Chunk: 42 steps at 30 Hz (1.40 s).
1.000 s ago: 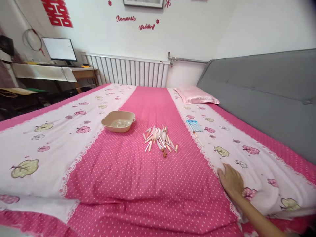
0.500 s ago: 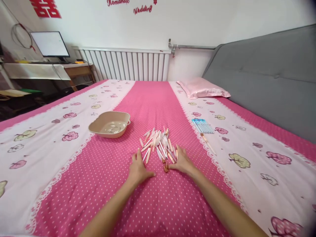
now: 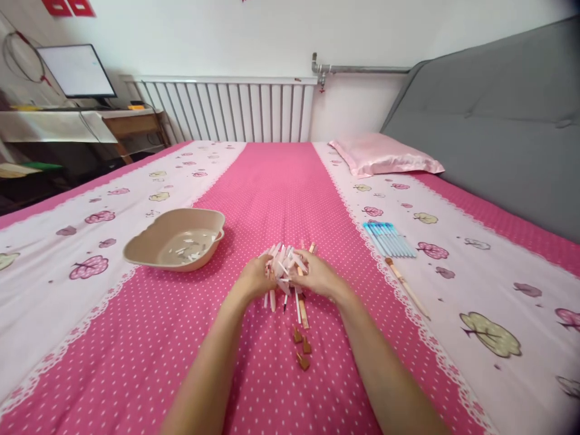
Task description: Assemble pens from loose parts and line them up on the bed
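Note:
Between my two hands a heap of pen parts (image 3: pixel 283 266), pale pink and white tubes and thin refills, is squeezed together over the polka-dot bedspread. My left hand (image 3: pixel 257 279) closes round the heap from the left, and my right hand (image 3: pixel 321 279) grips it from the right. Some fingertips are hidden behind the parts. A few refills and a peach barrel (image 3: pixel 302 311) stick out below, toward me. Several small brown clip pieces (image 3: pixel 306 345) lie on the cloth nearer to me, apart from both hands.
A beige plastic basin (image 3: pixel 149 241) with small white pieces inside stands to the left. On the right lie a row of blue-topped pens (image 3: pixel 389 240) and one peach pen with a brown top (image 3: pixel 408 289). A pink pillow (image 3: pixel 385 154) rests farther back by the grey headboard (image 3: pixel 489 115).
Both hands have moved inward from the sides of the spread-out parts and closed on them, bunching them together. The brown pieces now lie apart from my right hand. The camera view has shifted.

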Motion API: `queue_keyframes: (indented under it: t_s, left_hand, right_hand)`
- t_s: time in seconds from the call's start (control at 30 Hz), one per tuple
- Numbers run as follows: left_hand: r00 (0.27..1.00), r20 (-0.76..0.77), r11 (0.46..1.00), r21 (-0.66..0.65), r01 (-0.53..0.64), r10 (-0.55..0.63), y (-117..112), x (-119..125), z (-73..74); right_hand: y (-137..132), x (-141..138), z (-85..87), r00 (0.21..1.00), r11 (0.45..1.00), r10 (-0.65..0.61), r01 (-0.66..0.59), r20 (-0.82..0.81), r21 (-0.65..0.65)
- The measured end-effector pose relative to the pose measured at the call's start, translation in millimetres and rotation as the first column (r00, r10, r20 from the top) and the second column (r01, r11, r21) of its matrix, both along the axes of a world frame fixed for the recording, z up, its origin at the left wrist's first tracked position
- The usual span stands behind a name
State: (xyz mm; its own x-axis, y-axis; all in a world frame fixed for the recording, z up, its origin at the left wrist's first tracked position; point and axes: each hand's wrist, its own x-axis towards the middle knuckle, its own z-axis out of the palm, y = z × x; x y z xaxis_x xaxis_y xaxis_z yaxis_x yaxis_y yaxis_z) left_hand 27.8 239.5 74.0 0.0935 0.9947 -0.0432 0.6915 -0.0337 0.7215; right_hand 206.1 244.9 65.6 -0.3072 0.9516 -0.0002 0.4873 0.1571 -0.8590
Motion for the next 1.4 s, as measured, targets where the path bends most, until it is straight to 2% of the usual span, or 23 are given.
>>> queue_keyframes:
  t_s: [0.07,0.17,0.27,0.33,0.43,0.5,0.57,0.67,0.8,1.03,1.23,1.4]
  left_hand:
    - [1.0,-0.009,1.0,-0.006,0.023,-0.023,-1,-1,-1.1]
    - [0.999,-0.013,0.999,-0.011,0.05,-0.05,-8,-6,-0.9]
    - [0.997,-0.013,0.996,-0.029,0.081,-0.082,-15,-14,9.8]
    - [0.997,-0.054,0.996,-0.072,0.059,-0.063,-18,-21,19.8]
    - [0.98,-0.191,0.996,-0.06,-0.073,0.061,-18,-33,28.3]
    - [0.949,-0.278,0.987,-0.015,-0.16,0.149,-14,-41,26.7]
    - [0.912,-0.355,0.976,0.011,-0.217,0.207,-9,-46,21.1]
    - [0.865,-0.455,0.971,-0.007,-0.241,0.212,-3,-45,10.7]
    - [0.863,-0.494,0.98,-0.101,-0.172,0.101,-1,-35,2.3]
    - [0.86,-0.503,0.982,-0.104,-0.159,0.086,-5,-31,3.0]
    - [0.853,-0.513,0.982,-0.089,-0.169,0.1,-8,-32,3.3]
    - [0.834,-0.533,0.98,-0.044,-0.195,0.142,-10,-35,3.8]
  right_hand:
    - [0,2,-5.5,1.0,1.0,-0.026,0.025,0.006,0.013]
    - [0,7,-9.4,1.0,0.999,0.002,-0.003,-0.028,-0.035]
    - [4,15,-4.1,1.0,1.0,0.005,-0.006,-0.025,-0.031]
    - [8,22,0.6,0.999,0.999,-0.027,0.027,0.022,-0.022]
    - [16,34,0.6,0.976,0.984,-0.178,0.174,0.125,0.043]
    - [23,38,-5.7,0.921,0.945,-0.323,0.301,0.218,0.127]
    - [29,37,-16.3,0.872,0.909,-0.404,0.352,0.276,0.222]
    - [37,28,-35.0,0.891,0.918,-0.348,0.261,0.291,0.299]
    - [42,17,-50.2,0.905,0.94,-0.246,0.135,0.348,0.314]
    - [42,20,-44.3,0.931,0.935,-0.267,0.188,0.249,0.3]
    - [43,22,-48.6,0.943,0.936,-0.259,0.192,0.207,0.296]
    - [42,23,-47.9,0.933,0.941,-0.265,0.196,0.242,0.274]
